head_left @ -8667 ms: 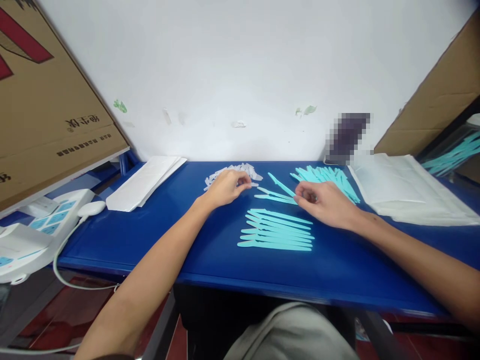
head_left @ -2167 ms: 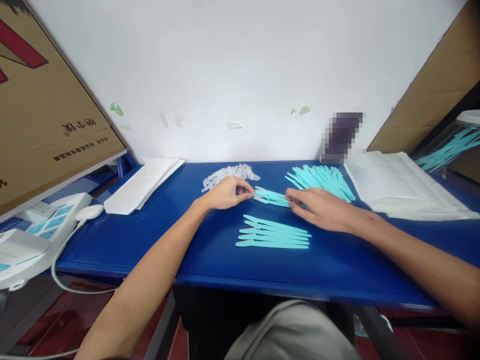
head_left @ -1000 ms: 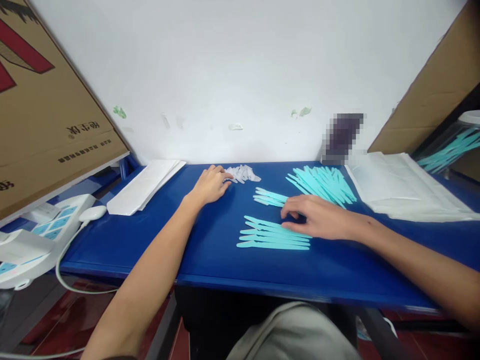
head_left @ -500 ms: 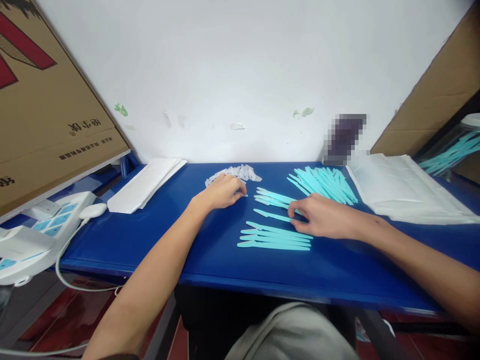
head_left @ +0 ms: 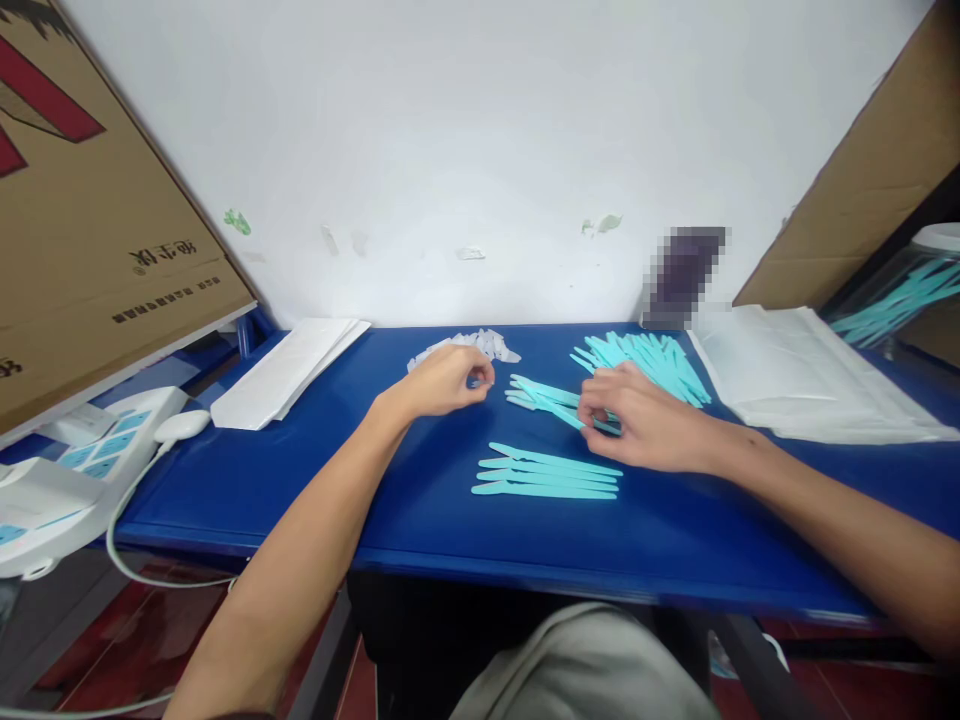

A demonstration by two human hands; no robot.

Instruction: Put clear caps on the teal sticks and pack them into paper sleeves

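In the head view, my right hand is closed on the handle end of a turquoise eyebrow razor, tilted across other razors beneath it. My left hand is closed in a pinch in front of the pile of translucent blade caps; what its fingertips hold, if anything, is too small to make out. Nearer the front lies a row of several turquoise razors, side by side with their blade ends to the left. Behind my right hand, a heap of razors is partly hidden.
White paper sleeves lie at the back left, white padded bags at the right. A power strip with a white cable stands on the left. A clear jar of razors is at far right. Cardboard flanks the blue table.
My right hand has lifted the single razor off the table and moved it back, over the razors behind. My left hand has stayed near the caps, its fingers curled further in.
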